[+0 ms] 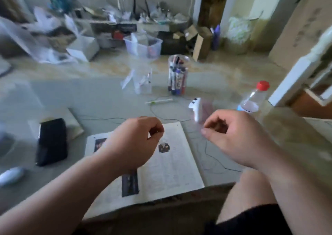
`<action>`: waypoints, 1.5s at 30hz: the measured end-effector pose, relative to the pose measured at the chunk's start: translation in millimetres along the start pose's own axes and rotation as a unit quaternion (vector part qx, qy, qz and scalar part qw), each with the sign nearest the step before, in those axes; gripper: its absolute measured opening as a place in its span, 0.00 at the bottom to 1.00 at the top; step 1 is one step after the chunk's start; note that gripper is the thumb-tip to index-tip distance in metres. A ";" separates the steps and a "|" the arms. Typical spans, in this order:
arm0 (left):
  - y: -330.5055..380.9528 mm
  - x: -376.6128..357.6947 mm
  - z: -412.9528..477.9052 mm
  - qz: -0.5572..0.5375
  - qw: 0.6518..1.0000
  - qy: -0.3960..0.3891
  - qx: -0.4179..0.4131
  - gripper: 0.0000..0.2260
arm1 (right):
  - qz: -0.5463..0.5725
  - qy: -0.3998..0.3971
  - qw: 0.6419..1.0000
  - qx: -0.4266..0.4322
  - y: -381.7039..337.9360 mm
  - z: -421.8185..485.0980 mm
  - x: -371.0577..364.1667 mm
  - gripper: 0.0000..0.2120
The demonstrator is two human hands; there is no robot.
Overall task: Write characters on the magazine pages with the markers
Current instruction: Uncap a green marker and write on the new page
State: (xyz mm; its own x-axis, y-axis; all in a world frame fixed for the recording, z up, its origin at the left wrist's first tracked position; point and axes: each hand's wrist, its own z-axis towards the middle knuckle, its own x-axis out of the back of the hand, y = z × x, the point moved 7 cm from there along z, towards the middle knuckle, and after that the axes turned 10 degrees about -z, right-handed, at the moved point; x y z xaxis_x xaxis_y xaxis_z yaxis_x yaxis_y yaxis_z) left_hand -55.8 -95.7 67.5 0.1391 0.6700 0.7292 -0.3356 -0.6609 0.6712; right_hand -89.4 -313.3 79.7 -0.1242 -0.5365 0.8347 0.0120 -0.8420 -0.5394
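An open magazine (170,166) with printed text and small dark pictures lies at the near edge of the grey table (93,98). My left hand (133,141) hovers over its left page with fingers curled in and nothing visible in them. Over the table just right of the magazine, my right hand (231,135) is held loosely curled, also without anything visible in it. A clear jar of markers (177,74) stands upright farther back, beyond both hands. The picture is blurred.
A black wallet-like case (51,141) lies left of the magazine. A red-capped water bottle (255,98), a white device (195,109), a thin pen (159,101), a clear plastic cup (142,80) and thin wires sit behind. Cluttered boxes fill the far floor.
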 end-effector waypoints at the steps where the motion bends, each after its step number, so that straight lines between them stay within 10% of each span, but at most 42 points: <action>1: -18.2 13.7 -0.5 0.014 1.000 0.008 0.017 0.04 | -0.008 -0.021 1.000 0.015 -17.9 15.4 -17.3 0.06; 15: -152.4 24.5 54.6 -0.011 0.994 0.002 0.107 0.05 | -0.173 -0.115 0.978 0.010 -20.2 184.4 -187.8 0.02; 23: -187.7 13.3 77.0 0.005 0.991 -0.011 0.130 0.04 | -0.288 -0.132 0.946 0.066 0.1 249.3 -240.4 0.22; 38: -175.8 15.8 73.5 0.013 0.992 -0.043 0.114 0.06 | -0.265 -0.091 0.956 0.087 -15.4 239.7 -228.4 0.03; 45: -137.0 11.5 57.1 0.023 0.996 -0.086 0.010 0.11 | -0.137 -0.310 0.939 0.051 -47.9 115.1 -187.9 0.09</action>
State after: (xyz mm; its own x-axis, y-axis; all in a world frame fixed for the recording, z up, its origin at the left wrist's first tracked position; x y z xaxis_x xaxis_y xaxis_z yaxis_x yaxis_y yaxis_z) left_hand 45.0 -16.7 -8.5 0.2824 0.5714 0.7705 -0.3262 -0.6982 0.6373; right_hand 47.6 -178.7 -38.5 0.4649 -0.2027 0.8619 0.1626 -0.9374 -0.3081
